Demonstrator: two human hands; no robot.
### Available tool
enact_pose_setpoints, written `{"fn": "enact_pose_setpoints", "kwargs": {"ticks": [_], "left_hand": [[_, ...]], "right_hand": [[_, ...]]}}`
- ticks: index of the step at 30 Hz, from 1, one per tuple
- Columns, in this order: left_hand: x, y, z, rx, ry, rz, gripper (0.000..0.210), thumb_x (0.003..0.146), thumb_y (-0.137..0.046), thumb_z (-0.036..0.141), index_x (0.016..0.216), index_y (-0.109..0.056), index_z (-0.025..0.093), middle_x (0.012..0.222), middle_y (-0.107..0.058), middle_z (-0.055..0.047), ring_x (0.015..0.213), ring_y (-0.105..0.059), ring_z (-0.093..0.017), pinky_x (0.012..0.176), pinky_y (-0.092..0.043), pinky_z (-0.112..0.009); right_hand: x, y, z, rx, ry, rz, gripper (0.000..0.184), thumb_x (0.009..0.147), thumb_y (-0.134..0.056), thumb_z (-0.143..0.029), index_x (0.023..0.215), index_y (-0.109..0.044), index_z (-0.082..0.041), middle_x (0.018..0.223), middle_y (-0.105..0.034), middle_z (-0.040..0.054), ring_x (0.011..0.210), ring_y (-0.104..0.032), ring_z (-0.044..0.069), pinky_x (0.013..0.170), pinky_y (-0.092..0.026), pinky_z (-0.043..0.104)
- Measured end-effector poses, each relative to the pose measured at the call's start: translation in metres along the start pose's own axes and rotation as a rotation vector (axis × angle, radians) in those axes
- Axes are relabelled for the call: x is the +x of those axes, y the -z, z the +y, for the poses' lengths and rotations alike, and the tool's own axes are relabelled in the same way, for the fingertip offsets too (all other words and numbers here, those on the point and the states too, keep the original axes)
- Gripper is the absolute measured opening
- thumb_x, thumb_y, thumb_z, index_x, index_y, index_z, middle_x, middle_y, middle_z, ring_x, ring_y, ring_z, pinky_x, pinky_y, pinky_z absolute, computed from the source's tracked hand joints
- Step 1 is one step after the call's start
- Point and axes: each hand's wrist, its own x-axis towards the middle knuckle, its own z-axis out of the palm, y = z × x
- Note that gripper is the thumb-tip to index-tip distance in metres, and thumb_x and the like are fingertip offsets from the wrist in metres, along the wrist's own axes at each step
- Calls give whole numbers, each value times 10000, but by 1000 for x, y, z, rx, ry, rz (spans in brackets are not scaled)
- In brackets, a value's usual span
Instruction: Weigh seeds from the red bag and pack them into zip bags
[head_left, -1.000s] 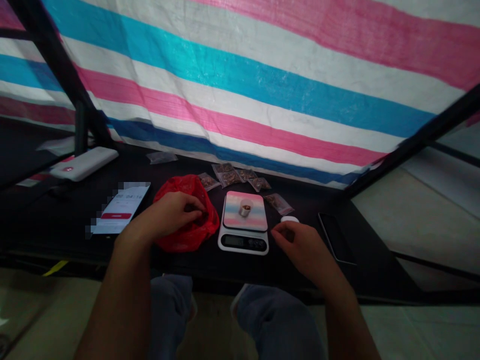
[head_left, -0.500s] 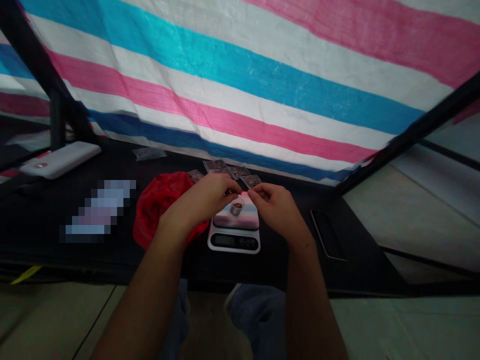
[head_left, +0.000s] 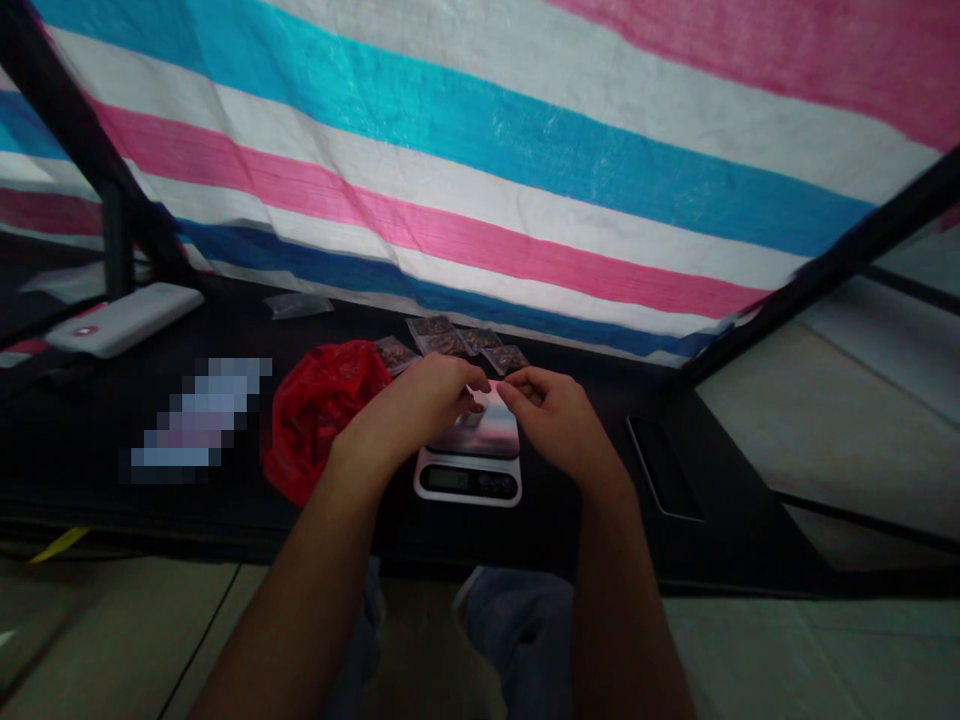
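A small metal cup (head_left: 472,416) with brown bits in it stands on the plate of a white digital kitchen scale (head_left: 427,484). My left hand (head_left: 435,388) reaches over the cup from the left, its fingers curled down at the rim. They partly cover the cup, and what they pinch is hidden. On the right side of the plate, my right hand (head_left: 547,408) hovers with thumb and forefinger pinched together. Anything between those fingertips is too small to make out. Left of the scale, under my left forearm, lies an open red plastic bag (head_left: 307,420).
Several small clear bags of brown pieces (head_left: 442,340) lie behind the scale on the black table (head_left: 540,545). A phone (head_left: 664,468) is at the right, a white power bank (head_left: 127,318) at the far left. A clear bag (head_left: 298,305) lies near the striped sheet (head_left: 450,180).
My left hand has lowered toward the cup, and its fingers now cover part of it. The right hand keeps its pinch beside the cup. The camera view has shifted slightly.
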Motion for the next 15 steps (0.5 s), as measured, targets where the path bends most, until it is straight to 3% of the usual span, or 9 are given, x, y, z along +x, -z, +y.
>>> {"fn": "enact_pose_setpoints", "kwargs": {"ticks": [4, 7, 11, 13, 15], "left_hand": [[-4, 4, 0, -46, -8, 29, 328, 913, -595, 131, 1157, -801, 208, 1120, -817, -58, 1033, -744, -220, 966, -543, -290], [-16, 18, -12, -52, -2, 117, 315, 962, -552, 197, 1164, -794, 211, 1156, -803, -46, 1072, -728, -209, 997, -537, -285], [-37, 37, -55, 69, 160, 220, 420, 963, -476, 192, 1294, -735, 178, 1320, -740, -83, 1213, -686, -230, 1112, -502, -347], [-44, 41, -79, 189, 240, 149, 506, 905, -553, 183, 1396, -668, 136, 1460, -655, -131, 1370, -597, -263, 1203, -431, -374], [-50, 40, -96, 257, 375, 93, 699, 838, -682, 242, 1515, -554, 119, 1588, -536, -170, 1499, -472, -303, 1247, -379, -385]], "right_hand": [[-1, -1, -4, 16, 12, 10, 231, 953, -634, -350, 966, -776, -168, 884, -782, 58, 798, -698, 191, 701, -475, 281], [-3, -6, -13, 2, 67, 1, 213, 978, -597, -300, 937, -762, -172, 871, -781, 50, 795, -700, 184, 717, -471, 283], [-11, -33, -36, 7, 274, -121, 294, 1003, -493, -155, 1172, -733, -166, 1088, -796, 73, 1000, -720, 180, 880, -493, 283], [-17, -53, -49, -41, 394, -228, 363, 981, -468, -87, 1250, -704, -153, 1235, -767, 97, 1134, -693, 187, 982, -474, 292], [-22, -70, -61, -159, 474, -341, 357, 974, -464, -75, 1222, -708, -152, 1245, -760, 109, 1154, -685, 210, 990, -468, 315]]}}
